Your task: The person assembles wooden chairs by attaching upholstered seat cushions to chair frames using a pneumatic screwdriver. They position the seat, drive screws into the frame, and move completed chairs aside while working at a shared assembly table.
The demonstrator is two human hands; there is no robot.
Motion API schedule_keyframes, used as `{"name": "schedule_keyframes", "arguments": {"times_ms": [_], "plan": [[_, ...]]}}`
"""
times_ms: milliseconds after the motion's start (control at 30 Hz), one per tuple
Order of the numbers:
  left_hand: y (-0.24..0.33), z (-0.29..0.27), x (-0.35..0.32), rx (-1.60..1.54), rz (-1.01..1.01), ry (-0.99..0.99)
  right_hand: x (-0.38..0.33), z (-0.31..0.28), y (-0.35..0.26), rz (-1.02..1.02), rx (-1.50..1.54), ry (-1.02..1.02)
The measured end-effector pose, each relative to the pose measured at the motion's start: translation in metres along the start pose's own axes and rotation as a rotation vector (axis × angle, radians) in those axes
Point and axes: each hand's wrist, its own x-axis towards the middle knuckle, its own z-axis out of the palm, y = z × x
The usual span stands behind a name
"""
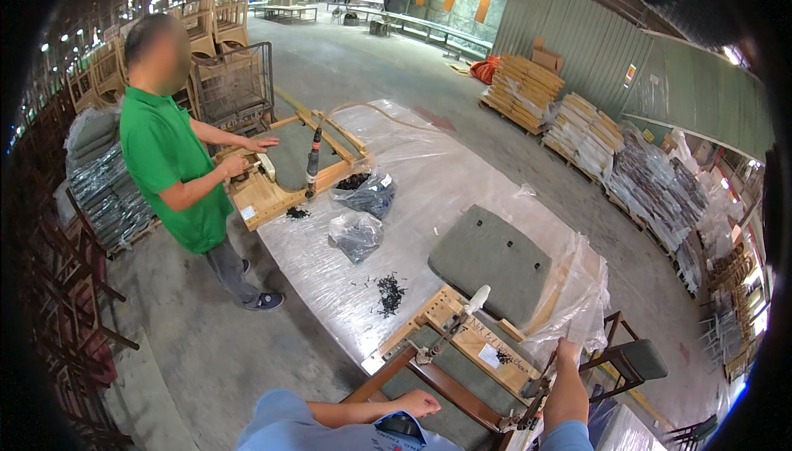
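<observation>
Before me a dark brown wooden chair frame (452, 391) lies at a pale wooden jig (462, 331), with grey upholstery (462, 368) inside it. My left hand (419, 402) is curled closed just above the frame; anything inside its fingers is hidden. My right hand (568, 352) reaches out to the jig's right end, beside a metal clamp (536, 389) and clear plastic film. Its fingers look closed, but what they grip is too small to make out. Another clamp with a white handle (476, 300) slants across the jig. Behind it a grey padded panel (487, 261) lies flat, with small black pieces on it.
A pile of black screws (390, 295) and plastic bags (356, 236) lie on the film-covered table (322, 294). A person in green (169, 154) works at another jig (264, 213), near a hanging power screwdriver (313, 158). A chair (639, 360) stands at my right.
</observation>
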Motion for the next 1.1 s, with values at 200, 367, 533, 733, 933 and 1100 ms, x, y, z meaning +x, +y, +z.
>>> {"name": "schedule_keyframes", "arguments": {"times_ms": [200,367,533,733,933,1100], "plan": [[0.012,0.010,0.009,0.032,0.013,-0.081,0.047,-0.023,0.042,-0.022,-0.052,0.106],[0.020,0.007,0.003,0.028,0.013,-0.113,0.074,-0.014,0.064,-0.020,-0.034,0.078],[-0.018,0.012,0.022,-0.058,0.060,-0.039,0.067,0.001,0.053,0.019,0.070,0.027],[-0.006,0.008,0.017,0.030,0.083,-0.052,0.081,-0.002,0.063,0.020,0.009,0.033],[0.022,0.003,-0.002,0.034,-0.014,-0.081,0.042,-0.014,0.040,-0.056,-0.186,0.125],[-0.015,0.007,0.012,-0.021,-0.026,-0.004,-0.007,-0.007,-0.010,-0.019,-0.054,0.061]]}}
